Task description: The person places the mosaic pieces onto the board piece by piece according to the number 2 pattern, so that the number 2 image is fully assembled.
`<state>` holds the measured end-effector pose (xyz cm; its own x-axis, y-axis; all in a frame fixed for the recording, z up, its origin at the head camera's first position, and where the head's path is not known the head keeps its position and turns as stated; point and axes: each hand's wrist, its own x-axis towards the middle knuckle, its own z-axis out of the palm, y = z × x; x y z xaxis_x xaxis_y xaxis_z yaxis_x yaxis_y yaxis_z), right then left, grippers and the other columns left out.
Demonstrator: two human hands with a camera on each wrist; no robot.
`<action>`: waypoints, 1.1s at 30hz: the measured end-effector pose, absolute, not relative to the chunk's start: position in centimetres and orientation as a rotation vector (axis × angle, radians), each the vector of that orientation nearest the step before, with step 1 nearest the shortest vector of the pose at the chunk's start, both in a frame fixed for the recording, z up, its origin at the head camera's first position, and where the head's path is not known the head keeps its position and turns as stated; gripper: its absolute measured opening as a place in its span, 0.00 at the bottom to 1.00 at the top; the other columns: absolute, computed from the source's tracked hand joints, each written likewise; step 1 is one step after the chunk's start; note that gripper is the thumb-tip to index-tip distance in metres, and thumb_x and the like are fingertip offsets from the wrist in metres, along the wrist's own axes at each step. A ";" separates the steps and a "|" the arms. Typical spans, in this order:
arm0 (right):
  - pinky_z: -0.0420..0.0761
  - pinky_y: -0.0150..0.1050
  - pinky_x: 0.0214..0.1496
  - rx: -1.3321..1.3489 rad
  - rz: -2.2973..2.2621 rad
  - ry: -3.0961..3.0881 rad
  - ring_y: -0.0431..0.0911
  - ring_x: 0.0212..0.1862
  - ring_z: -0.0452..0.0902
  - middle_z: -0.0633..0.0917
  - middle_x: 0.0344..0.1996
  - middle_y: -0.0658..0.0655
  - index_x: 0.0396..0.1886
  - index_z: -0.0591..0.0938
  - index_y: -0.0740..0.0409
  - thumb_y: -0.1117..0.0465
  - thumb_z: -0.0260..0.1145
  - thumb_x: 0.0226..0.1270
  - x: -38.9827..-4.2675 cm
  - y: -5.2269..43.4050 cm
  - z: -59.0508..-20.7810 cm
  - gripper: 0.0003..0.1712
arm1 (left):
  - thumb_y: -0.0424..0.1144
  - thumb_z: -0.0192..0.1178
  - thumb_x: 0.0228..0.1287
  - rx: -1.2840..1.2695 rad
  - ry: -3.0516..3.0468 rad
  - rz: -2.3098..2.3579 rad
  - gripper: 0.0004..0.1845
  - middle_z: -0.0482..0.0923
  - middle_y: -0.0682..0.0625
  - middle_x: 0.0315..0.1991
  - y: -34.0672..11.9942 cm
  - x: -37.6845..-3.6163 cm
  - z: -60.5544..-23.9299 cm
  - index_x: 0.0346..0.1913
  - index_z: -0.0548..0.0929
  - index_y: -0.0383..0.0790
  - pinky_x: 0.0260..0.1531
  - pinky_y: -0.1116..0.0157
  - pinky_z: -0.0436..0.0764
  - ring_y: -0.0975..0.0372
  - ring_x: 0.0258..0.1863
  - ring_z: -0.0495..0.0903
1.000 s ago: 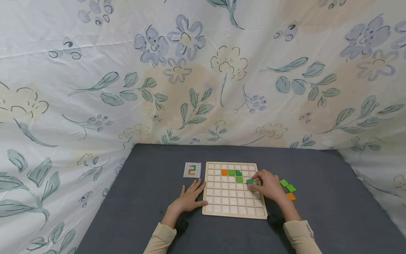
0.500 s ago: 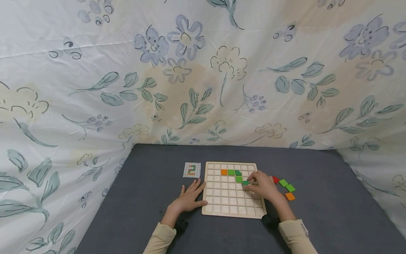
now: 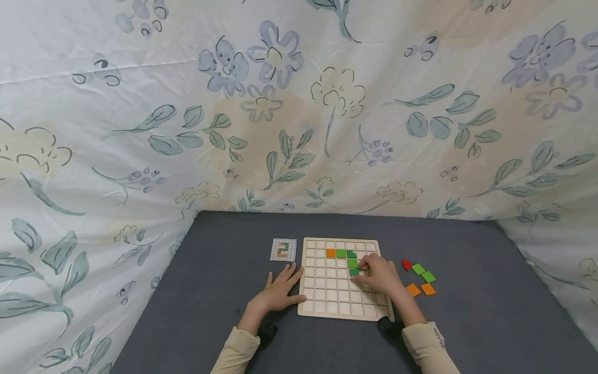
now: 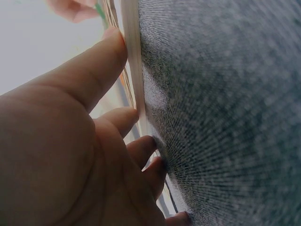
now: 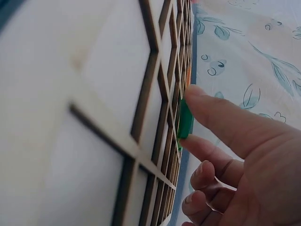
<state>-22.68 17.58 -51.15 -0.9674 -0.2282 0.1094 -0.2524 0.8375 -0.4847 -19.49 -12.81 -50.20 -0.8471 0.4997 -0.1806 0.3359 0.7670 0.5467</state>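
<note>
The right hand [image 3: 380, 275] pinches a green tile [image 3: 354, 271] between thumb and forefinger, tilted over the board [image 3: 327, 304] cell just below the green column, while the left hand [image 3: 277, 293], farther off, lies flat and open against the board's left edge.

The desk [image 3: 196, 311] is dark grey. The grid board [image 3: 327, 301] is pale wood, with one orange tile [image 3: 330, 253] and green tiles [image 3: 346, 254] set in it. Beside it lie loose pieces [image 3: 420, 280] in red, green and orange. The hanging sheet [image 3: 140, 130] is white with blue-grey flowers and green leaves. The sleeves [image 3: 422, 345] are cream.
</note>
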 end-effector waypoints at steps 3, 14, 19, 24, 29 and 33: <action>0.59 0.41 0.34 0.385 0.778 -2.964 0.40 0.27 0.64 0.73 0.25 0.48 0.29 0.81 0.50 0.48 0.75 0.47 -22.6 17.4 -51.2 0.16 | 0.54 0.55 0.64 0.644 2.649 0.727 0.40 0.44 0.42 0.74 -12.8 -19.6 -50.3 0.73 0.52 0.42 0.63 0.36 0.35 0.47 0.73 0.42; 0.58 0.40 0.33 0.391 0.789 -2.953 0.40 0.27 0.64 0.73 0.25 0.48 0.29 0.81 0.51 0.53 0.74 0.50 -22.3 17.1 -50.8 0.11 | 0.55 0.55 0.64 0.643 2.652 0.723 0.41 0.43 0.42 0.74 -12.8 -19.7 -50.7 0.73 0.52 0.43 0.63 0.36 0.35 0.48 0.73 0.42; 0.58 0.40 0.33 0.373 0.796 -2.943 0.40 0.27 0.64 0.73 0.25 0.48 0.28 0.81 0.50 0.54 0.73 0.51 -22.3 17.2 -50.9 0.09 | 0.55 0.55 0.64 0.640 2.650 0.723 0.41 0.43 0.42 0.74 -12.8 -19.8 -50.7 0.73 0.52 0.43 0.63 0.36 0.35 0.48 0.73 0.42; 0.59 0.41 0.34 0.349 0.811 -2.944 0.41 0.29 0.66 0.74 0.26 0.50 0.28 0.81 0.50 0.54 0.73 0.51 -22.4 17.3 -50.8 0.09 | 0.55 0.55 0.64 0.643 2.651 0.717 0.40 0.43 0.42 0.74 -12.8 -19.8 -50.7 0.73 0.51 0.43 0.64 0.36 0.35 0.48 0.73 0.42; 0.59 0.41 0.34 0.325 0.817 -2.948 0.41 0.30 0.67 0.74 0.26 0.50 0.27 0.81 0.48 0.54 0.74 0.50 -22.5 17.6 -50.6 0.09 | 0.55 0.55 0.64 0.641 2.654 0.716 0.41 0.43 0.42 0.74 -12.8 -19.8 -50.8 0.73 0.52 0.43 0.64 0.36 0.35 0.48 0.73 0.42; 0.61 0.42 0.34 0.333 0.803 -2.929 0.41 0.29 0.68 0.75 0.26 0.49 0.26 0.81 0.48 0.53 0.73 0.51 -22.5 18.1 -50.6 0.09 | 0.55 0.55 0.63 0.643 2.656 0.717 0.41 0.44 0.42 0.74 -12.9 -19.8 -50.7 0.73 0.52 0.43 0.64 0.36 0.35 0.48 0.73 0.42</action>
